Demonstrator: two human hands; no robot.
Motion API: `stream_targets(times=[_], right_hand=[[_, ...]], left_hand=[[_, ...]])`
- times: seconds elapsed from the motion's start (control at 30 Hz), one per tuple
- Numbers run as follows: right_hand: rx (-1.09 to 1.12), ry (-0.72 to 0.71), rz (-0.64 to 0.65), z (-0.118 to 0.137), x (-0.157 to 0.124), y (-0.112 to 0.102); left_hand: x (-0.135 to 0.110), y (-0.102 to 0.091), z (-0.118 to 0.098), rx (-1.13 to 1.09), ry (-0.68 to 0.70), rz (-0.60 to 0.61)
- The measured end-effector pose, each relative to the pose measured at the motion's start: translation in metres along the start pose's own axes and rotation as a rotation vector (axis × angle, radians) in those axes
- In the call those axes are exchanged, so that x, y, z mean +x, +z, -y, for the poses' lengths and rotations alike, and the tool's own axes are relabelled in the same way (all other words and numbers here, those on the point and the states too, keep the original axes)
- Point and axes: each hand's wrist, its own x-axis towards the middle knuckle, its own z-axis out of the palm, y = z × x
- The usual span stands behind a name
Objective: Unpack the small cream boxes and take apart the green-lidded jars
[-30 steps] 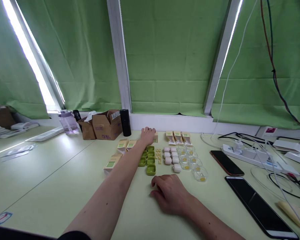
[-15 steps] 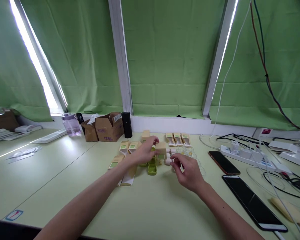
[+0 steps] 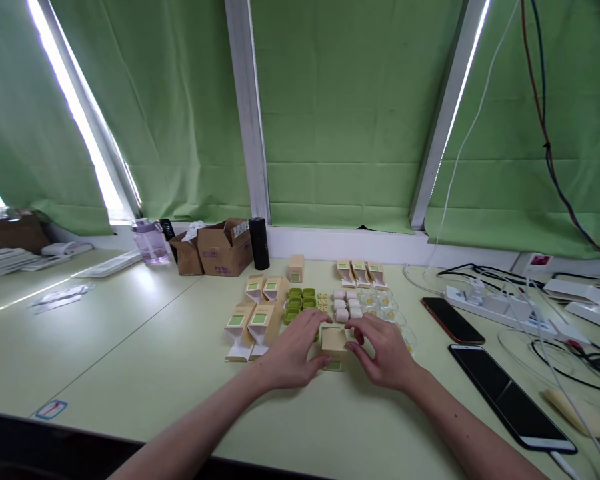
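A small tan cardboard box [image 3: 334, 343] with a green label sits on the pale green table [image 3: 130, 347] in front of me. My left hand [image 3: 293, 350] cups its left side, fingers curled against it. The thumb and fingertips of my right hand [image 3: 385, 350] pinch its right side. Behind it lie green square trays [image 3: 300, 300], a cluster of pinkish-white cases [image 3: 346, 305] and clear lids with yellow dots [image 3: 380, 308]. More tan boxes with open flaps [image 3: 253, 323] stand to the left.
Three tan boxes [image 3: 359, 272] and a single one [image 3: 295, 267] stand near the window sill. Brown cartons [image 3: 220, 248], a black cylinder [image 3: 259, 243] and a purple bottle [image 3: 150, 241] are at back left. Two phones [image 3: 510, 403] [image 3: 450, 319], a power strip [image 3: 485, 300] and cables lie right.
My left hand brought a tan box from the back of the table down to the near edge of the items. My right hand moved in and now grips its other side.
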Motion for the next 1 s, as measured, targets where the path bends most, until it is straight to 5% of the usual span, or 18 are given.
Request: stream_targets(times=[0.17,0.37,1.0], right_hand=[[0.037,-0.026,0.035,0.002,-0.001,-0.004],[0.038,-0.058,0.067,0.009,-0.001,-0.002],[-0.046,0.061,-0.049,0.0,-0.002,0.009]], left_hand=[[0.012,-0.006,0.006,0.043,-0.074,-0.117],[0.008,0.016,0.02,0.119,-0.029,-0.191],[-0.004,0.015,0.016,-0.003,-0.102,-0.118]])
